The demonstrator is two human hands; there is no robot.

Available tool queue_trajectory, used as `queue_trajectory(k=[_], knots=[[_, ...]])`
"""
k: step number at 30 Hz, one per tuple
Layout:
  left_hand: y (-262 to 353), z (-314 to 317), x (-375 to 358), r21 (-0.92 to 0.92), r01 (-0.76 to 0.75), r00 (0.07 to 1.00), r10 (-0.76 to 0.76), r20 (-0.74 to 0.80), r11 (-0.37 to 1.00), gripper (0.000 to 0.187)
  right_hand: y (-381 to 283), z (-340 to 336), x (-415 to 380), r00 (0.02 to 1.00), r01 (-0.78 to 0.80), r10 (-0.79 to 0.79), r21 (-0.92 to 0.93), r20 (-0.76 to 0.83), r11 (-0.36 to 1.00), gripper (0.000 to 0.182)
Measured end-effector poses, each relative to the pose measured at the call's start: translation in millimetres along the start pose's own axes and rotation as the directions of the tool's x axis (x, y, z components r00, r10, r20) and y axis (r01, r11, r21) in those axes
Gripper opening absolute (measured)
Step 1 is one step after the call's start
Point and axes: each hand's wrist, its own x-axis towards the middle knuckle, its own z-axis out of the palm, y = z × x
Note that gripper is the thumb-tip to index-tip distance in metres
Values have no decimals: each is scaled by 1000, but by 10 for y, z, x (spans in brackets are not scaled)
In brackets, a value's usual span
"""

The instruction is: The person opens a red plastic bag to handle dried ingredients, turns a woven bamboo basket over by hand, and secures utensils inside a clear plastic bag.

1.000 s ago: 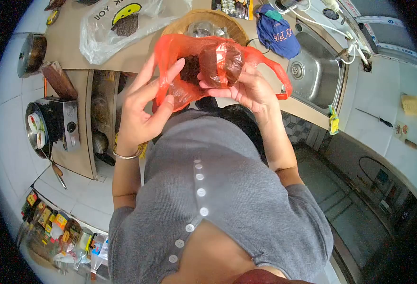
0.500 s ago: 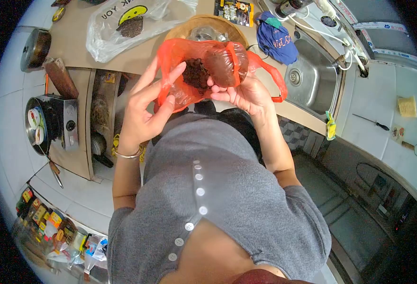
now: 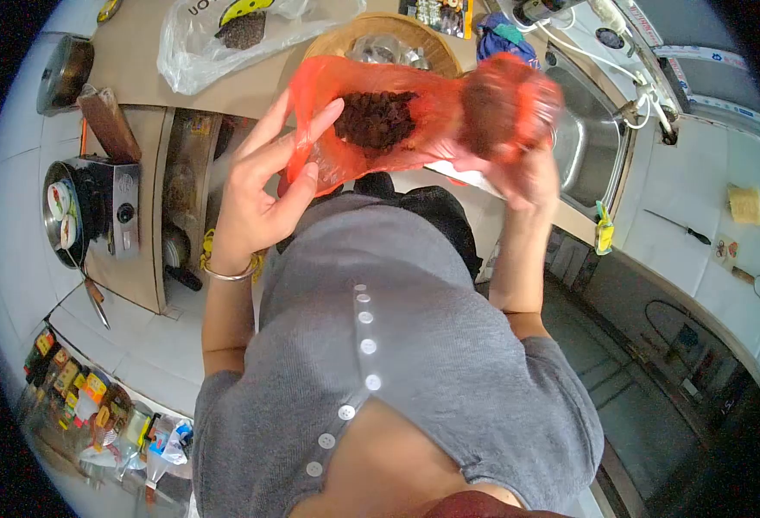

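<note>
The single view looks from the person's head, forward and steeply down, through a wide lens that curves the edges within a dark rim. The grey shirt (image 3: pixel 458 345) fills the lower middle, close up; the left hand (image 3: pixel 263 190), right hand (image 3: pixel 525 177) and red bag (image 3: pixel 440 99) sit near, above it, with the countertop (image 3: pixel 134 73) reaching beyond, toward the top.

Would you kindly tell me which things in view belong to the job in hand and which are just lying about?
Likely in use:
red plastic bag, its edge in the left hand
dark crumbly pieces inside it
brown bundle, blurred, in the right hand

Apparently just lying about:
smiley-print plastic bag
woven basket
blue cap
</note>
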Motion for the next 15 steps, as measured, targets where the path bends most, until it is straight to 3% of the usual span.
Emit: queue_trajectory(k=[1,3,5,7,8,9,11,13,15], knots=[[-7,-3,-3,0,10,1000,-10,4,1000,34,-43,-99,-65,995,91,-90,43,-34,995,84],[-18,4,-8,-19,-8,1000,9,2,1000,33,-221,-349,-177,962,264,-267,-53,-60,963,88],[-21,28,-14,-52,3,1000,-3,-14,999,35,-529,-263,-180,913,322,-334,90,236,943,90],[-7,27,-4,-85,9,999,-12,-31,996,37,-582,-631,-248,925,336,-349,106,150,936,93],[21,8,9,-41,19,1000,-20,-20,999,39,-653,-782,-270,948,308,-302,-48,97,950,83],[31,2,20,3,27,1000,-27,-8,1000,42,-663,-765,-237,951,280,-300,-195,-78,940,63],[10,13,28,-31,44,999,-44,-6,999,45,-498,-873,-37,861,167,-352,-448,-367,878,48],[2,11,39,-63,61,998,-61,-9,996,47,-181,-1370,77,842,-90,-314,-687,-439,721,40],[19,-10,52,-136,152,988,-151,23,979,49,201,-1722,114,851,-134,-388,-861,-354,491,36]])
